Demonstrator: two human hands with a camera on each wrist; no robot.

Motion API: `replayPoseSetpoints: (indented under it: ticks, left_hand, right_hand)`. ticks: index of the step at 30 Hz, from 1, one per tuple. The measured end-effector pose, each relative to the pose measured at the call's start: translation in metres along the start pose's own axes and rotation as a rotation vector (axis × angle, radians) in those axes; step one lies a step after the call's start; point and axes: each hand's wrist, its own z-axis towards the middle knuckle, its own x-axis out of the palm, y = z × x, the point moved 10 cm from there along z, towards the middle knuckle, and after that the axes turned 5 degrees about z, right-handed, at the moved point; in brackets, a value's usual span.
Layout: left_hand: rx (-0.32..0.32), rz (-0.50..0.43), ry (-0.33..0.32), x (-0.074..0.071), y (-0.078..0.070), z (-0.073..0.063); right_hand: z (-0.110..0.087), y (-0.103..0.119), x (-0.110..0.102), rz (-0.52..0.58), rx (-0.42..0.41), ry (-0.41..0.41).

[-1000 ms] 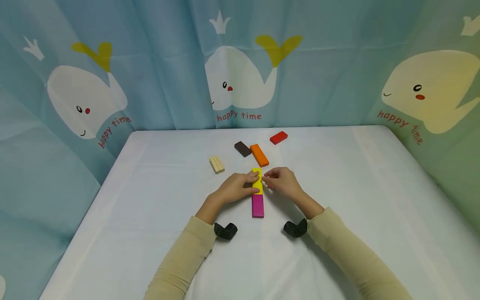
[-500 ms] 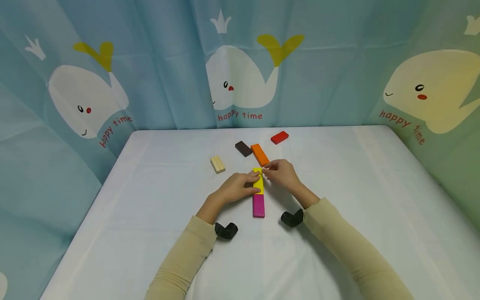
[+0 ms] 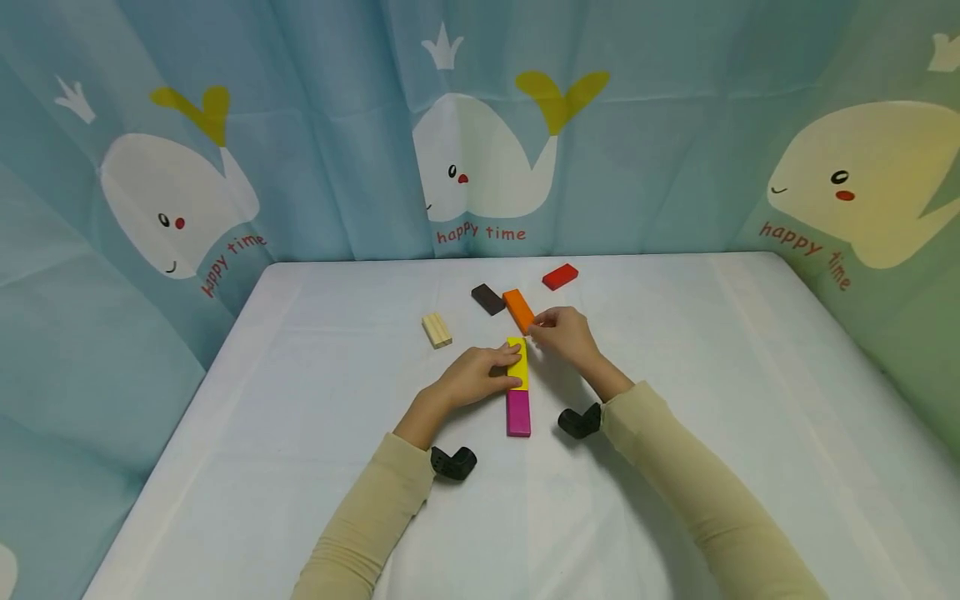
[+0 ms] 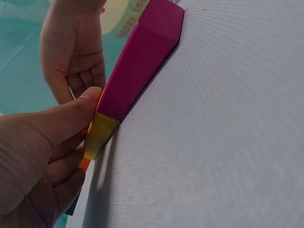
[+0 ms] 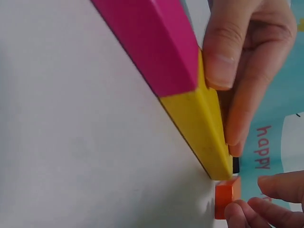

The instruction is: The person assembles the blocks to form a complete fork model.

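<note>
A yellow block [image 3: 517,377] and a magenta block [image 3: 518,414] lie end to end in one straight line on the table. My left hand [image 3: 474,372] rests on the yellow block, its thumb and fingertips on the top face, as the right wrist view also shows. Beyond the yellow block's far end lies an orange block [image 3: 517,307], set at a slant. My right hand [image 3: 566,335] is at the orange block's near end, fingers loosely bent. In the right wrist view its fingertips [image 5: 232,213] overlap the orange block; a firm pinch is not visible.
A dark brown block [image 3: 487,299] lies just left of the orange one. Further left is a pale ridged wooden block [image 3: 437,331]. A red block [image 3: 560,277] sits near the back edge of the white table [image 3: 300,400]. A whale-print curtain [image 3: 322,125] hangs behind.
My right hand has moved forward from beside the yellow block to the orange block's near end. My left hand stays on the yellow block, and the blocks have not visibly shifted.
</note>
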Motion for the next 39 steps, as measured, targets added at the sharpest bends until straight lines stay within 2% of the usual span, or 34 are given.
replayPoseSetpoints:
  ticks: [6, 11, 15, 23, 31, 39]
  left_hand:
    - [-0.007, 0.002, 0.007, 0.001, 0.002, 0.000]
    - [-0.010, 0.006, -0.002, 0.000, 0.003, 0.000]
    - [-0.014, 0.002, -0.002, -0.002, 0.003, 0.000]
    - [-0.018, -0.017, 0.002, 0.000, 0.003, 0.000]
    - [-0.028, -0.031, -0.006, 0.001, 0.004, -0.001]
    - [-0.026, -0.032, -0.002, 0.000, 0.004, -0.001]
  right_hand:
    - [0.003, 0.001, -0.008, -0.031, 0.042, -0.064]
    - [0.006, 0.000, -0.010, -0.075, 0.080, -0.077]
    - [0.012, -0.001, -0.007, -0.084, 0.073, -0.068]
    - [0.027, 0.000, 0.008, -0.107, -0.005, -0.021]
    - [0.028, 0.008, 0.012, -0.141, -0.004, -0.021]
    - [0.032, 0.006, 0.016, -0.205, 0.028, 0.004]
